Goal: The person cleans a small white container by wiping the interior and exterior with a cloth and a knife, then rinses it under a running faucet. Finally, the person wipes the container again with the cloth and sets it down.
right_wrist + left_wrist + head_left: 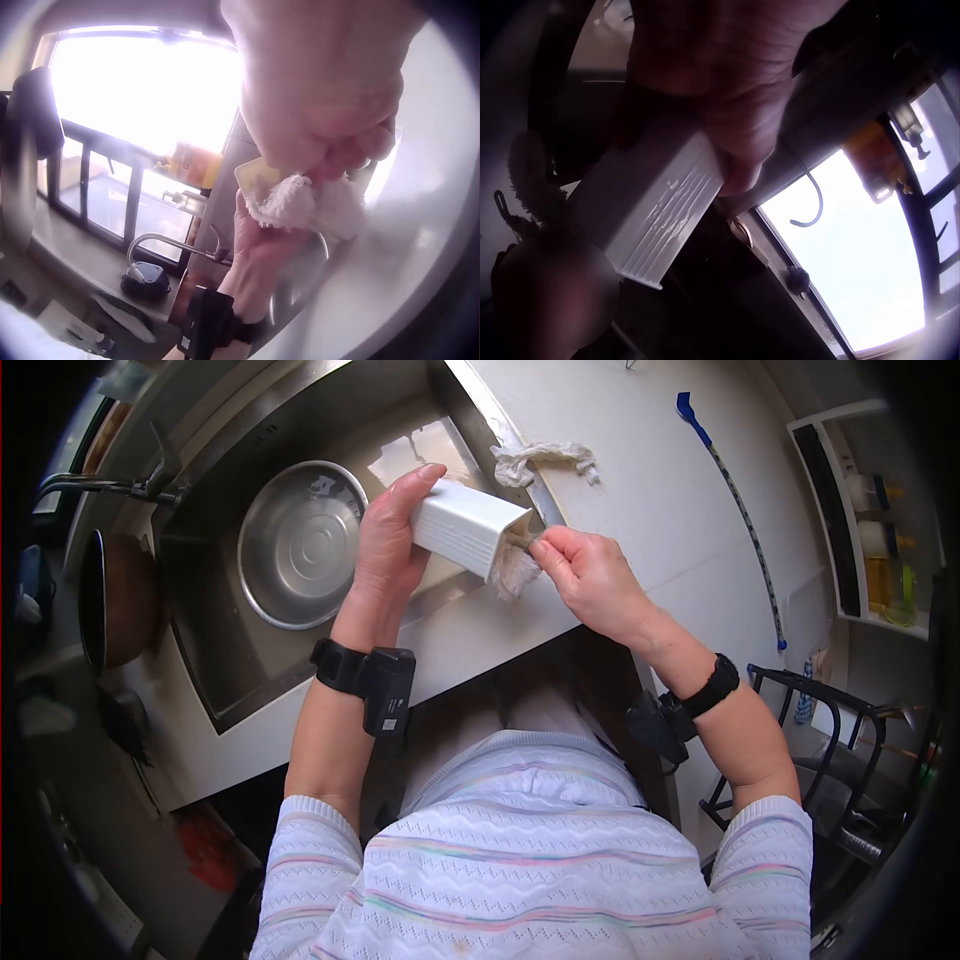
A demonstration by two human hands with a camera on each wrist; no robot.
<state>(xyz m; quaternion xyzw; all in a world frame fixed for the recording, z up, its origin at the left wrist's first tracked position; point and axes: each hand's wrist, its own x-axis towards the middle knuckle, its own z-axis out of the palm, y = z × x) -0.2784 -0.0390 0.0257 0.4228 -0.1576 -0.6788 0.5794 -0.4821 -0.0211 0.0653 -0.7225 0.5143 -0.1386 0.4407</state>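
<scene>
The head view gives me the white ribbed container (460, 525), held tilted above the sink's near edge, its open end towards the right hand (598, 578). It looks to me like thin, stiff plastic, so I'd expect it to be light, with little give unless someone squeezed the walls hard. From the left wrist, drops glisten along its ribs, and I'd reckon it slippery; the safest hold would be round the long sides near the closed end, firm without crushing, leaving the mouth free. That is roughly where the left hand (390, 535) has its grip, wrapped about the far end with the thumb along the upper side. The right hand's grip pinches a fluffy, pale cloth (515, 572) at the mouth, some of it hanging outside; how much sits within I can't tell. The cloth seems soft and limp, best taken by a bunched part, since a loose edge would simply fold. Beyond the container is the metal sink (215, 650), with a round steel bowl (300, 545) inside. Another rumpled cloth (545, 462) lies across the sink's rim and onto the pale desk (690, 530), and a brown pan (130, 600) stands on the sink's other side.
</scene>
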